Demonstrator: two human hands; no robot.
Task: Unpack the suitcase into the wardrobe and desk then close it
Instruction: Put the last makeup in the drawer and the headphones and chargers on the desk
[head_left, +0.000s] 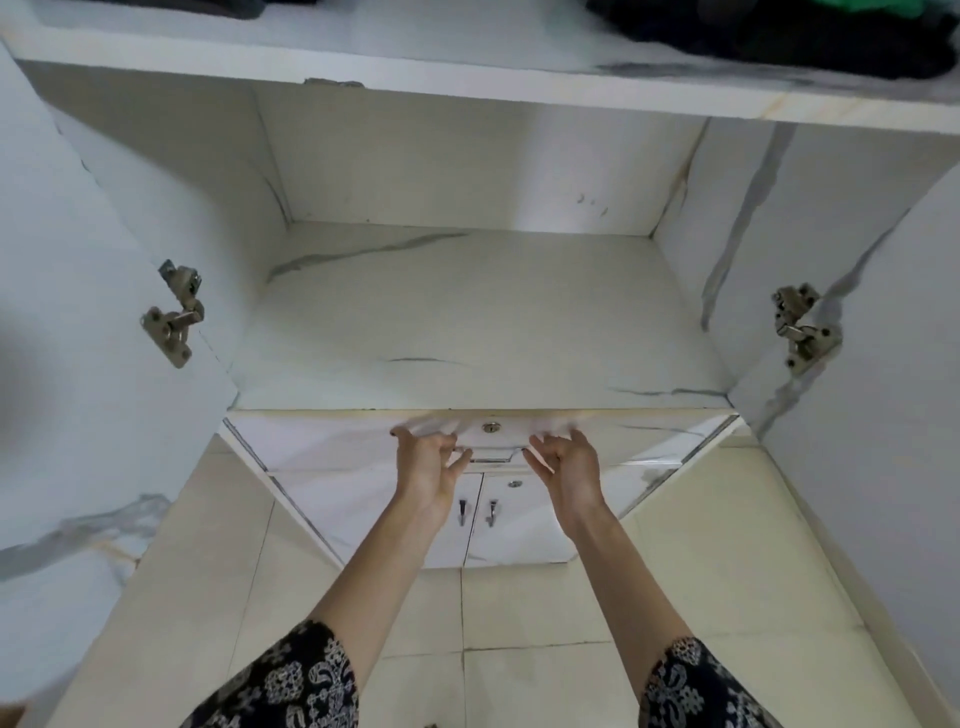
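**Directly under the open shelf: both hands at the drawer front**

Wardrobe (467, 322) stood straight ahead with both doors swung wide, left door (78, 364) and right door (883, 338), and a metal hinge showing on each side (174, 317) (802, 327). Dark folded clothes (779, 31) lay on the shelf above, at the top right.

The left hand (428, 462) and right hand (569, 467) were raised side by side against the drawer front (322, 441), just under the shelf's front edge. They sat either side of the keyhole (491, 427) and the pull handle (491, 457). A white smear of motion blur ran along the edge over the fingertips. I could not tell whether it was an item or the panel. Grip was not readable for either hand. The fingers reached upward and the thumbs pointed inward toward the handle.

Two small cabinet doors (519, 519) sat below, above the pale floor tiles (519, 623).
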